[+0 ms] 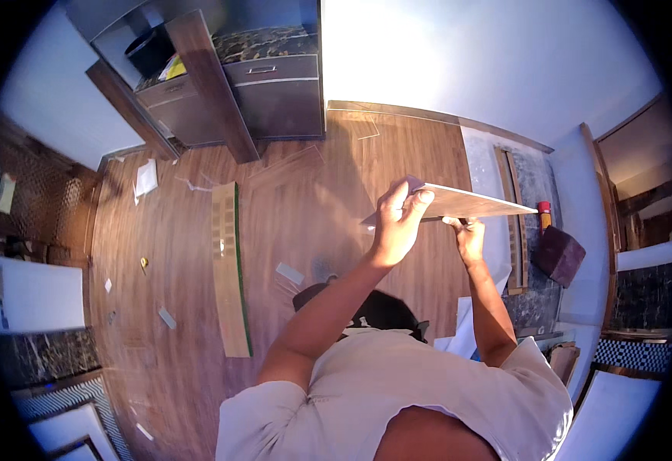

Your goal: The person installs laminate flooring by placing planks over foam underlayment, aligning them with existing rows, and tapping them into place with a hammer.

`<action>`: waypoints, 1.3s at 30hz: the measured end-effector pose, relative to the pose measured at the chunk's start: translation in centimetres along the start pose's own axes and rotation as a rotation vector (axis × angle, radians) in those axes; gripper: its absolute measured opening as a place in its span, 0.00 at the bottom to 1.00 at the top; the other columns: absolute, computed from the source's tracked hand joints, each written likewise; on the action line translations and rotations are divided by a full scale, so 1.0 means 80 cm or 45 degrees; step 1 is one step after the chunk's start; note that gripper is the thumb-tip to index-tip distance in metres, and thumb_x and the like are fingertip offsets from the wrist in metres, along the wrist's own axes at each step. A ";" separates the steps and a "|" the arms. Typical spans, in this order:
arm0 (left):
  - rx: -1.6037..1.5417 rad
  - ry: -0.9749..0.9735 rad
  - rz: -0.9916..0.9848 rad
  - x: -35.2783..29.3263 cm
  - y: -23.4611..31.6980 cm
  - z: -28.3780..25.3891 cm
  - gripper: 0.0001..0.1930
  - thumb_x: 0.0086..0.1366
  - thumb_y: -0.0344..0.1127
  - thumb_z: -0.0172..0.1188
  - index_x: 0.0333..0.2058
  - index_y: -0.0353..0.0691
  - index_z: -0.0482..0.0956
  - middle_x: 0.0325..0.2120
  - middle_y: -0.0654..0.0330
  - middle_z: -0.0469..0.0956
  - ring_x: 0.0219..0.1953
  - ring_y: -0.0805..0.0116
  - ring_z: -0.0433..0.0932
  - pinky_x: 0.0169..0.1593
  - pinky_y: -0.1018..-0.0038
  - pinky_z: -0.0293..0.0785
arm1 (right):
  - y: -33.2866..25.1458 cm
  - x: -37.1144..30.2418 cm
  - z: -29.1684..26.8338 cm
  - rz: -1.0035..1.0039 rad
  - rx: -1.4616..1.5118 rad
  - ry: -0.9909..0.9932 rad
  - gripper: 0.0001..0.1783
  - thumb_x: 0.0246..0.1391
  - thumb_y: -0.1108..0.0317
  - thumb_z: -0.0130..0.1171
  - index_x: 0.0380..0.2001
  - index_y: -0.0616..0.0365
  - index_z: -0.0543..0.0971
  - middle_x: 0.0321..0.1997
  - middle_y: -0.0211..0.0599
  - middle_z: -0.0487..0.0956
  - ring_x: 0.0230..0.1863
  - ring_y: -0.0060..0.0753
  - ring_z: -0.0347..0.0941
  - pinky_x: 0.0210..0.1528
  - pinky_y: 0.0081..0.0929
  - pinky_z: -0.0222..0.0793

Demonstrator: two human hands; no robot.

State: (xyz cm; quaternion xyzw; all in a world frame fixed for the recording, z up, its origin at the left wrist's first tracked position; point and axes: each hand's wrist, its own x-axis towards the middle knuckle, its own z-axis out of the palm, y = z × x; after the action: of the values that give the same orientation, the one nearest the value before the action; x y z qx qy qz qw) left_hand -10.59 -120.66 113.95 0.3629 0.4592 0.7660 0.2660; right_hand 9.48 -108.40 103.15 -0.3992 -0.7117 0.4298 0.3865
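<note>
My left hand (400, 224) grips a thin wood-look floor plank (470, 203) near its left end, with the thumb pressed on the near side. The plank is raised in front of my chest and tilted, its right end reaching toward the wall side. Just under its lower edge is my right hand (470, 240), fingers curled closed. Something small and dark shows at those fingertips, too small to name, and whether they also touch the plank is unclear.
A long cardboard carton (230, 269) lies on the wood-look floor (175, 253). To the right are a bare grey strip (539, 269), another long cardboard piece (514, 223), a red-and-yellow container (544, 217) and a dark maroon box (560, 256). Two boards (209, 84) lean on the cabinet.
</note>
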 end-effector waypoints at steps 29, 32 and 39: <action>0.530 -0.433 -0.590 0.385 -0.288 0.039 0.26 0.71 0.53 0.51 0.55 0.37 0.66 0.43 0.56 0.73 0.43 0.64 0.73 0.50 0.65 0.72 | 0.180 0.287 -0.006 0.669 0.280 0.444 0.20 0.55 0.53 0.66 0.37 0.61 0.80 0.32 0.36 0.79 0.38 0.26 0.72 0.44 0.30 0.69; 0.221 -0.517 -0.984 0.384 -0.320 0.097 0.17 0.73 0.49 0.50 0.46 0.39 0.69 0.29 0.66 0.70 0.31 0.76 0.70 0.40 0.74 0.72 | 0.224 0.253 -0.052 0.752 0.384 0.456 0.21 0.58 0.51 0.63 0.38 0.62 0.80 0.32 0.32 0.79 0.37 0.26 0.71 0.42 0.30 0.70; 0.387 -0.812 -0.995 0.439 -0.409 0.172 0.24 0.72 0.54 0.50 0.40 0.33 0.75 0.31 0.62 0.74 0.35 0.74 0.72 0.41 0.75 0.71 | 0.297 0.314 -0.118 0.777 0.025 0.386 0.23 0.62 0.49 0.58 0.42 0.62 0.78 0.37 0.31 0.76 0.44 0.27 0.67 0.51 0.30 0.64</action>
State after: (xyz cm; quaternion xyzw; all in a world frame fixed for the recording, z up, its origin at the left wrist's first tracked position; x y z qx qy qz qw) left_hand -18.04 -73.35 99.87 0.4143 0.5625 0.3858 0.6025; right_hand 13.87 -75.48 89.61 -0.6492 -0.4898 0.4683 0.3453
